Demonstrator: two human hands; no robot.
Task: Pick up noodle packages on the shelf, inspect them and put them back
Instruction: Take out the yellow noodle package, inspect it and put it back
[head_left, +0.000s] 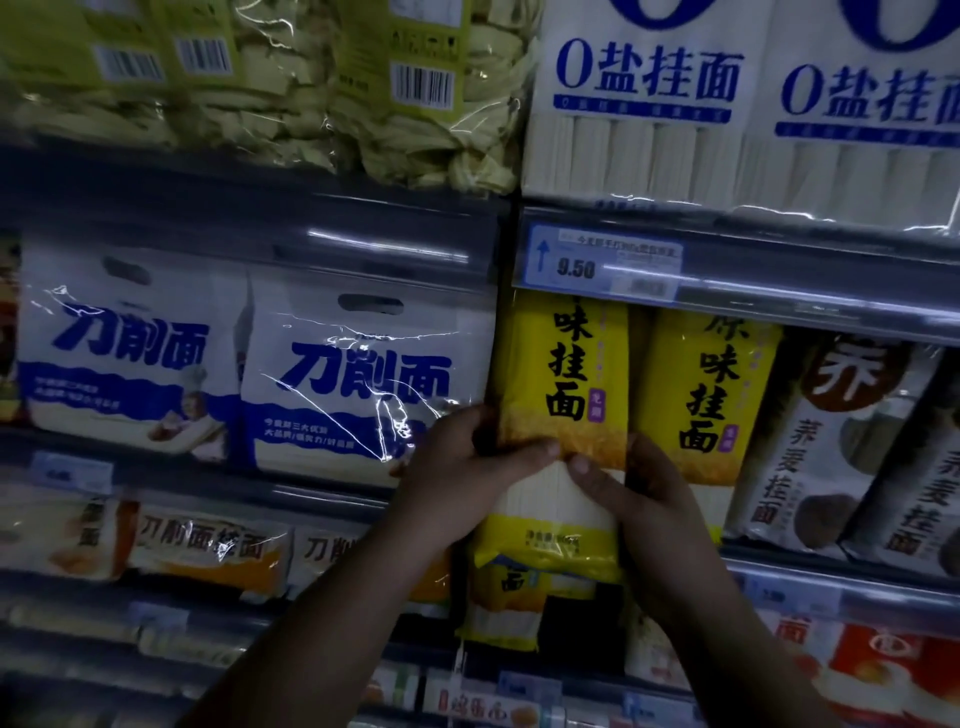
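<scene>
left hand (467, 462), right hand (644, 499), each grip pinching yellow noodle package (561, 364) edges, twin pack (706, 384) alongside

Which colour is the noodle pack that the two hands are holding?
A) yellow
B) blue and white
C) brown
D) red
A: the noodle pack gripped between the left hand and the right hand is yellow with black characters down its front.
</scene>
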